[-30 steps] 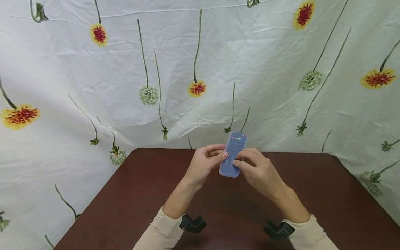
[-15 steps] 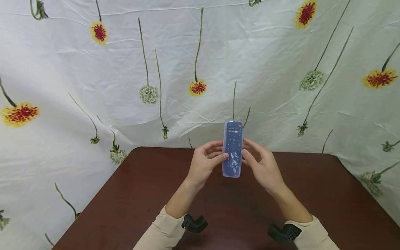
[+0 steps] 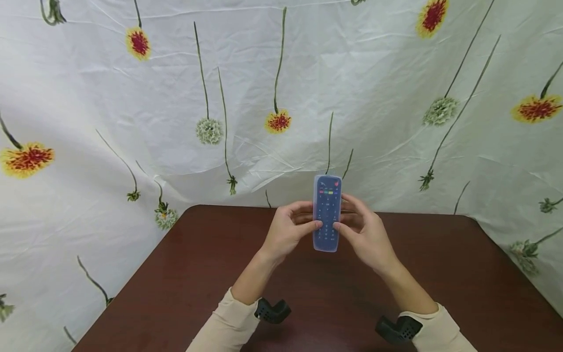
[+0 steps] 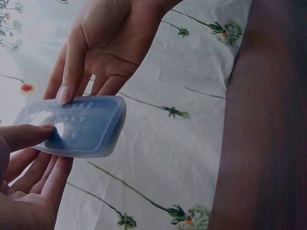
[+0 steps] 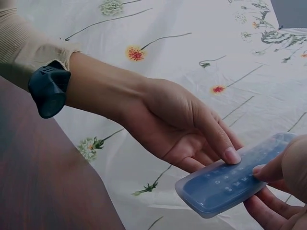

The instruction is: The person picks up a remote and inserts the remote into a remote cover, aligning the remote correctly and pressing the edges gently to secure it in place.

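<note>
A blue remote control (image 3: 327,200) in a translucent sleeve is held up over the far part of the table, its button side facing the head camera. My left hand (image 3: 286,230) grips its left edge, thumb on the buttons and fingers behind. On the opposite edge my right hand (image 3: 367,234) holds it the same way, thumb tip on the lower buttons. The left wrist view shows the sleeve's rounded lower end (image 4: 112,129) between both hands. In the right wrist view both thumbs press on the face of the remote (image 5: 220,187); most fingers behind it are hidden.
A dark reddish-brown table (image 3: 184,293) spreads below the hands. Behind and beside it hangs a white cloth (image 3: 374,73) printed with flowers. Black wrist devices (image 3: 272,311) sit at both cream sleeves (image 3: 228,320).
One second ago the remote was tilted and the right fingertips were on its face. The right hand has since shifted to grip its right edge, and the remote has straightened.
</note>
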Action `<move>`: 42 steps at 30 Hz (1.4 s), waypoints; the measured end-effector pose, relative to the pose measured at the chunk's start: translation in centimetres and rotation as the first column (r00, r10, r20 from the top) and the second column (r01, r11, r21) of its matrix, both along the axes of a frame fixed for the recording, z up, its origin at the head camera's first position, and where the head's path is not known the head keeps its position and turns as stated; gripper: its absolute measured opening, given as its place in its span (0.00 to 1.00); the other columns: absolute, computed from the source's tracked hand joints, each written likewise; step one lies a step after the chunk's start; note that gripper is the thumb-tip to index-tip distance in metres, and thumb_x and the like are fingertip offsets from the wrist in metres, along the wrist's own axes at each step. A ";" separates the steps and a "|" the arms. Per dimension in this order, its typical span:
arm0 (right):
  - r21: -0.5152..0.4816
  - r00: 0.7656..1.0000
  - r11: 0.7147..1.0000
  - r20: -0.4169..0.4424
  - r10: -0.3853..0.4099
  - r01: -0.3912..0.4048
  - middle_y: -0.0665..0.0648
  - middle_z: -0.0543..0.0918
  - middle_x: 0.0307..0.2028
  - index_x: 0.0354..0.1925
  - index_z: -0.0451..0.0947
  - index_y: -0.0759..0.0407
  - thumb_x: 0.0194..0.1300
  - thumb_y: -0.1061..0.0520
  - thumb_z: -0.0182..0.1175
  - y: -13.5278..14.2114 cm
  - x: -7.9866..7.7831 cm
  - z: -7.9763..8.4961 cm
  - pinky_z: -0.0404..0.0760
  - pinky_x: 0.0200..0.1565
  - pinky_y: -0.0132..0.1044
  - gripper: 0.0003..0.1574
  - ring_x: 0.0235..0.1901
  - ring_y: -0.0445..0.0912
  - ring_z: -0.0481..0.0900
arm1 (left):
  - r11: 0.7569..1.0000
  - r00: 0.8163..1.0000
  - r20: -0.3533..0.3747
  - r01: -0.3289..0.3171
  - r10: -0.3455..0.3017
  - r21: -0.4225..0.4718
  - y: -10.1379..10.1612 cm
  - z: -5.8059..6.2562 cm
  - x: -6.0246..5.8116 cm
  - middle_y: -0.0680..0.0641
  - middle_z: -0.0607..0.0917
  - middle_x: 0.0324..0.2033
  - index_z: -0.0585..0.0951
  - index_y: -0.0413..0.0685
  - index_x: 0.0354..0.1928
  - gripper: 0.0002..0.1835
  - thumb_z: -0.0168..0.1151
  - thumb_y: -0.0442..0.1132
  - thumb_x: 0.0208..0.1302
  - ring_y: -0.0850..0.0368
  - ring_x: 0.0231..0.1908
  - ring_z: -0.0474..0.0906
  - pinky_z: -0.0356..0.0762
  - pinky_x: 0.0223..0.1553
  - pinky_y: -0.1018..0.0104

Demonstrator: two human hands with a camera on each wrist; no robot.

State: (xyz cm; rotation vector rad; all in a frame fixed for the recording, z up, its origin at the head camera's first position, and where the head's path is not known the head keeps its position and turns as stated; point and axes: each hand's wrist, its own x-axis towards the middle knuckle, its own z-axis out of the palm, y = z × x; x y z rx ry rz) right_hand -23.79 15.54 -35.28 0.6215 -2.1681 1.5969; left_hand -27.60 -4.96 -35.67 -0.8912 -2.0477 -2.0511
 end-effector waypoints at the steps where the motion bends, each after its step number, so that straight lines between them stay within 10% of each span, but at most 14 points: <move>1: -0.001 1.000 1.000 0.003 0.002 -0.002 0.65 0.80 0.57 0.74 0.66 0.61 0.68 0.72 0.65 -0.1 0.0 0.0 0.84 0.50 0.42 0.40 0.50 0.57 0.83 | 1.000 1.000 0.001 0.000 0.000 -0.010 -0.1 0.0 0.0 0.36 0.87 0.47 0.82 0.28 0.57 0.20 0.71 0.24 0.62 0.44 0.47 0.86 0.84 0.48 0.58; 13: -0.058 0.980 0.997 0.189 0.060 -0.050 0.68 0.80 0.55 0.73 0.66 0.63 0.72 0.71 0.61 -0.5 -1.0 -2.1 0.86 0.45 0.45 0.35 0.49 0.58 0.84 | 0.996 0.990 0.137 0.034 -0.022 -0.088 -0.9 -1.9 -0.8 0.40 0.87 0.46 0.82 0.33 0.57 0.18 0.69 0.28 0.66 0.46 0.47 0.86 0.85 0.47 0.55; 22: -0.087 0.908 0.994 0.409 0.096 -0.066 0.69 0.77 0.53 0.73 0.65 0.67 0.74 0.71 0.58 -0.1 -2.0 -4.1 0.87 0.43 0.47 0.32 0.46 0.57 0.86 | 0.987 0.922 0.388 0.085 -0.024 -0.140 -0.2 -4.7 -1.8 0.39 0.85 0.41 0.80 0.29 0.55 0.15 0.65 0.25 0.68 0.49 0.40 0.87 0.86 0.44 0.53; 42: -0.019 0.779 0.995 0.620 0.090 -0.100 0.67 0.79 0.47 0.69 0.63 0.79 0.75 0.70 0.57 -0.2 -4.2 -8.9 0.88 0.40 0.46 0.29 0.40 0.51 0.86 | 0.961 0.801 0.588 0.066 0.111 -0.270 0.2 -9.1 -2.4 0.38 0.83 0.40 0.76 0.31 0.48 0.13 0.68 0.28 0.65 0.50 0.39 0.86 0.87 0.40 0.55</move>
